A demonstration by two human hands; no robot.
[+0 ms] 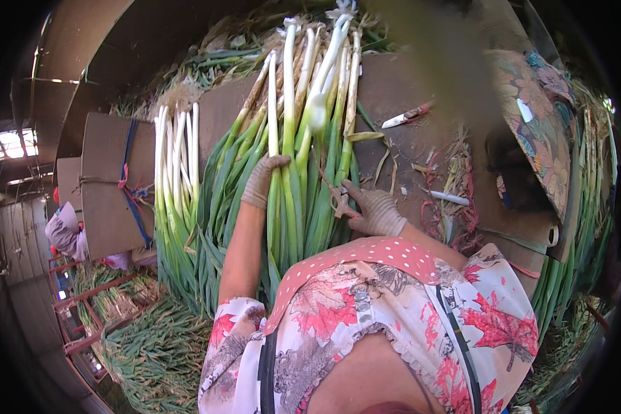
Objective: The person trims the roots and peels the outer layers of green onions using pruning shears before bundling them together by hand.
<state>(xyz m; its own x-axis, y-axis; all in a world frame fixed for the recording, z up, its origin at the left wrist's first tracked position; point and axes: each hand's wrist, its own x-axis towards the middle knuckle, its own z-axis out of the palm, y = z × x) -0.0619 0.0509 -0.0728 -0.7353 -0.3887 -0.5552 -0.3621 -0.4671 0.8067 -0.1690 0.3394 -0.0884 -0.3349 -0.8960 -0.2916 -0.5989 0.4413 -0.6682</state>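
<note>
Resting on the long green onions (293, 165), the left hand (263, 181) lies curled over the green stalks in the middle of the brown desk (407, 148). The right hand (372, 210) lies flat with fingers spread, touching the leaves and a bit of string. These onions look light, bendy and easy to snap, so the firm white ends seem best to grip. A small knife (407, 115) lies near the far edge. More onions (176, 172) sit at the left edge, with piles on the floor.
</note>
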